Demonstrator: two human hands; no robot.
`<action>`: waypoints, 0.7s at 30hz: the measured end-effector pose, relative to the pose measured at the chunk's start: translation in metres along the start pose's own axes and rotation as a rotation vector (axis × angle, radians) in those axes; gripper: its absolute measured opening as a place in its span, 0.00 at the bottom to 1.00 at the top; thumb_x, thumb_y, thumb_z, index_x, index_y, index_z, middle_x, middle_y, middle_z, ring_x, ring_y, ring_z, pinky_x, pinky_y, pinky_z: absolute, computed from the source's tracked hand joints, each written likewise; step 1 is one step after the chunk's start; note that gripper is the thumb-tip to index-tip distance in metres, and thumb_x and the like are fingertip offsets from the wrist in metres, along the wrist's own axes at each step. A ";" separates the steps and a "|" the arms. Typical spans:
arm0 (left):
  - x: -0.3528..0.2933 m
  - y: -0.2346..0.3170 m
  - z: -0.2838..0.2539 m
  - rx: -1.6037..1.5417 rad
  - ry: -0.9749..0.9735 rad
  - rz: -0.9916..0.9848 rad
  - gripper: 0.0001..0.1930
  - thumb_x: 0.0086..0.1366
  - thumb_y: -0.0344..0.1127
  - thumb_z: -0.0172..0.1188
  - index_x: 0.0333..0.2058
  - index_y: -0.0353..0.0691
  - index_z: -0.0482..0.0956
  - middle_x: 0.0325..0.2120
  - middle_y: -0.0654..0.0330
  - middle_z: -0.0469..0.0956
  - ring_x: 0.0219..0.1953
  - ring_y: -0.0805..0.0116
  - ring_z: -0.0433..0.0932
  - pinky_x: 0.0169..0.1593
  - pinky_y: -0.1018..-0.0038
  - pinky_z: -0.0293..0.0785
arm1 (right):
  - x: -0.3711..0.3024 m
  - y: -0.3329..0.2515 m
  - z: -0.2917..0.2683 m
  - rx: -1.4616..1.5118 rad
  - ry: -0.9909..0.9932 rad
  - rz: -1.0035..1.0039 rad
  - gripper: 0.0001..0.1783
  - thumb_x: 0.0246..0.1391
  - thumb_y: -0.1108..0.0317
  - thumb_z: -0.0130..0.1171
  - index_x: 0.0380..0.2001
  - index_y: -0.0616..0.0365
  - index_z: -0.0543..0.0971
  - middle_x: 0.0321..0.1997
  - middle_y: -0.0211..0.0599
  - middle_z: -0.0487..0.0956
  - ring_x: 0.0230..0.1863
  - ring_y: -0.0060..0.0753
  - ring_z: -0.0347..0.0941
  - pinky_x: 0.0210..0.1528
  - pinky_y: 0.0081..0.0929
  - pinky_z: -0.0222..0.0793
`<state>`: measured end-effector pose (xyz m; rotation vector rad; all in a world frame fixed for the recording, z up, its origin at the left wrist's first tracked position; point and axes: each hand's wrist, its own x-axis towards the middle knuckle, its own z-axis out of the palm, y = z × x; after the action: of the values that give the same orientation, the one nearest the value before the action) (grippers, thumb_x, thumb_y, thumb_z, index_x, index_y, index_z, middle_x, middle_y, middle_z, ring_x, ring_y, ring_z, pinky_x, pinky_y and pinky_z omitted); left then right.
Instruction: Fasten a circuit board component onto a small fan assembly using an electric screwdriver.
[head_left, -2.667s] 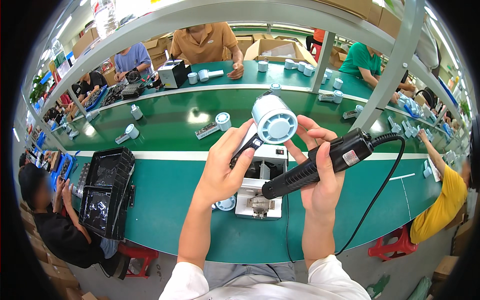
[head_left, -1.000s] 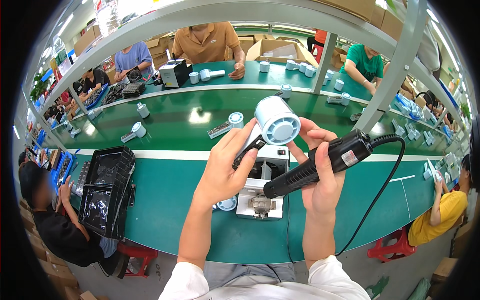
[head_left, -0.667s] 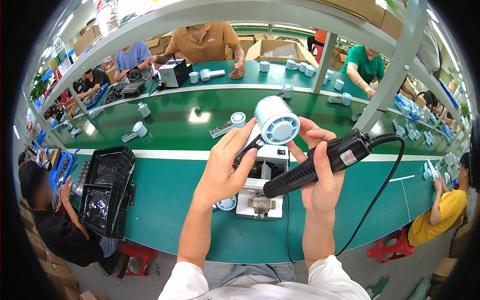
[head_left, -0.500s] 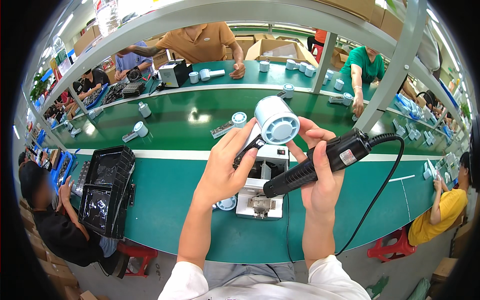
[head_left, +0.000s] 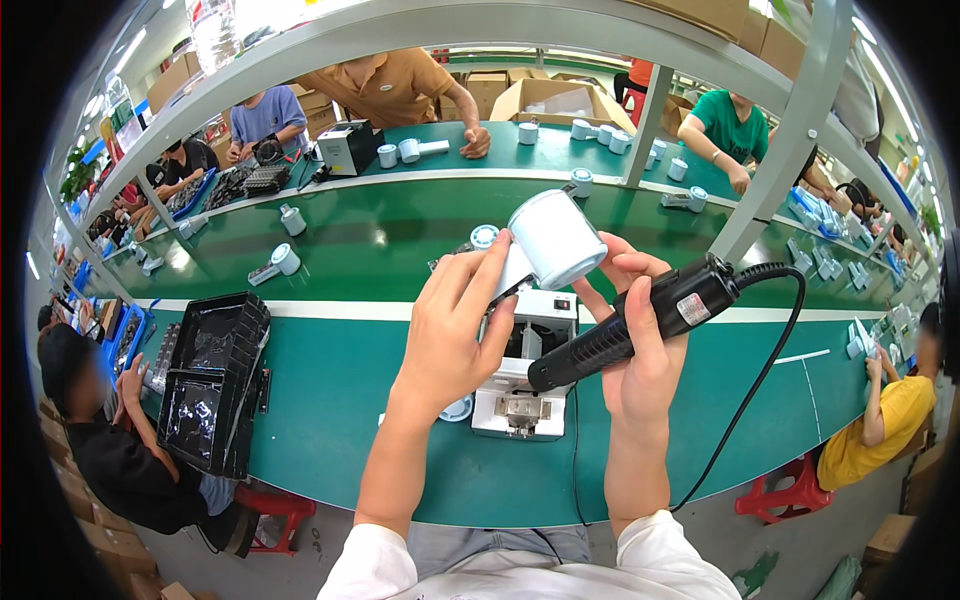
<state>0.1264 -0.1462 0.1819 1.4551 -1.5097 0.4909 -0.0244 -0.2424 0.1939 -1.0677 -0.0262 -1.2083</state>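
My left hand is closed around the handle of a light-blue, drum-shaped appliance, raised above the bench. The drum's smooth side faces up, and its lower rim is tilted toward my right hand. That hand grips a black corded electric screwdriver across the palm, its tip end slanting down to the left. My right fingertips are at the drum's edge; whether they press on it I cannot tell. Below both hands stands a small white machine with a metal mechanism in front. Another light-blue round part lies partly hidden beside my left forearm.
A black tray with plastic lining sits on the green bench to the left. Beyond the white strip, similar appliances lie on a green belt. The screwdriver's cable loops down on the right. Co-workers sit around; a metal post rises at right.
The drum has rolled so its spoked end has turned out of sight. My left hand has turned with it. Several appliances on the belt shifted slightly right, and the green-shirted person's hand drew back.
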 end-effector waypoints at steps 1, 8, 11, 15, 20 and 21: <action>0.000 -0.001 0.002 0.039 0.025 0.031 0.30 0.53 0.22 0.62 0.58 0.29 0.70 0.41 0.49 0.75 0.38 0.54 0.73 0.42 0.63 0.71 | 0.000 0.000 0.000 -0.001 0.006 -0.002 0.13 0.63 0.68 0.57 0.46 0.64 0.72 0.58 0.53 0.71 0.58 0.39 0.71 0.60 0.48 0.71; 0.000 -0.001 0.004 0.157 0.095 0.095 0.32 0.51 0.22 0.63 0.58 0.30 0.70 0.41 0.51 0.75 0.37 0.54 0.73 0.41 0.63 0.71 | 0.006 -0.003 0.000 0.036 0.040 0.034 0.13 0.66 0.66 0.54 0.47 0.64 0.72 0.56 0.51 0.72 0.58 0.39 0.71 0.59 0.47 0.73; 0.000 0.000 0.008 0.177 0.144 0.111 0.32 0.51 0.22 0.63 0.58 0.31 0.70 0.41 0.51 0.75 0.37 0.54 0.73 0.41 0.63 0.70 | 0.007 -0.003 -0.002 0.041 0.051 0.033 0.13 0.66 0.66 0.53 0.47 0.64 0.72 0.55 0.49 0.74 0.57 0.39 0.72 0.58 0.46 0.73; -0.001 0.003 0.009 0.204 0.144 0.120 0.32 0.50 0.22 0.63 0.58 0.31 0.71 0.41 0.52 0.75 0.37 0.54 0.73 0.40 0.63 0.70 | 0.004 -0.002 -0.002 0.038 0.064 0.036 0.12 0.65 0.66 0.54 0.46 0.63 0.73 0.55 0.48 0.74 0.57 0.38 0.72 0.57 0.45 0.74; -0.002 0.005 0.011 0.224 0.148 0.109 0.31 0.50 0.22 0.62 0.57 0.30 0.72 0.41 0.52 0.75 0.38 0.54 0.74 0.40 0.63 0.70 | 0.005 -0.001 -0.002 -0.025 0.054 0.016 0.15 0.66 0.62 0.53 0.48 0.62 0.73 0.56 0.49 0.74 0.58 0.38 0.72 0.56 0.47 0.74; -0.003 0.004 0.012 0.224 0.150 0.114 0.31 0.50 0.22 0.62 0.57 0.30 0.72 0.41 0.52 0.75 0.38 0.54 0.74 0.40 0.63 0.71 | 0.005 -0.002 -0.001 0.031 0.071 0.024 0.14 0.64 0.65 0.57 0.46 0.65 0.74 0.54 0.48 0.75 0.56 0.37 0.73 0.56 0.45 0.75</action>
<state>0.1184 -0.1535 0.1755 1.4708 -1.4580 0.8426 -0.0240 -0.2468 0.1977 -0.9955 0.0225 -1.2198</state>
